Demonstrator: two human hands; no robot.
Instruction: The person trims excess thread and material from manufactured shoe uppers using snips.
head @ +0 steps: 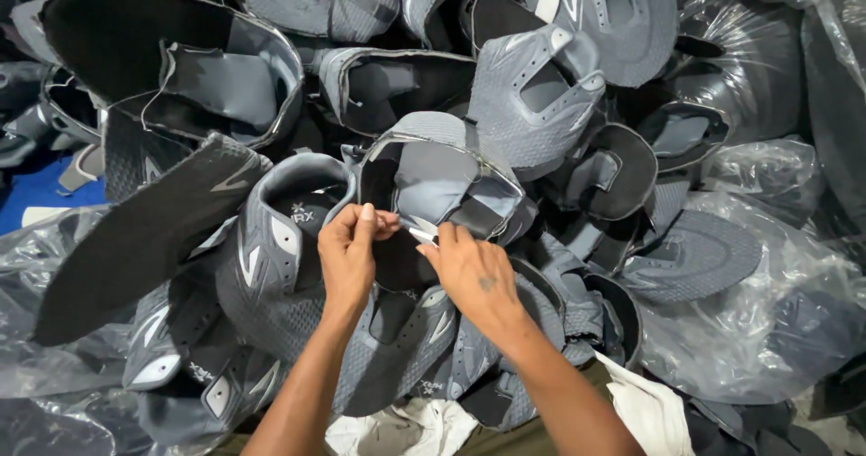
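Left hand point(347, 253) pinches the edge of a grey mesh shoe upper with black lining point(433, 181), steadying it atop the heap. Right hand point(469, 271) grips a small pale trimming tool point(422, 231) at that edge. Clear plastic bags point(767, 294) flank the pile.

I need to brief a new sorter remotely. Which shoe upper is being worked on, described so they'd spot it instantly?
Start at the big heap of grey shoe uppers. At its centre, both hands meet: the left hand pinches the worked upper while the right hand brings a small metal tool to it. Unlike its neighbours, it is lifted, its dark lining facing up.
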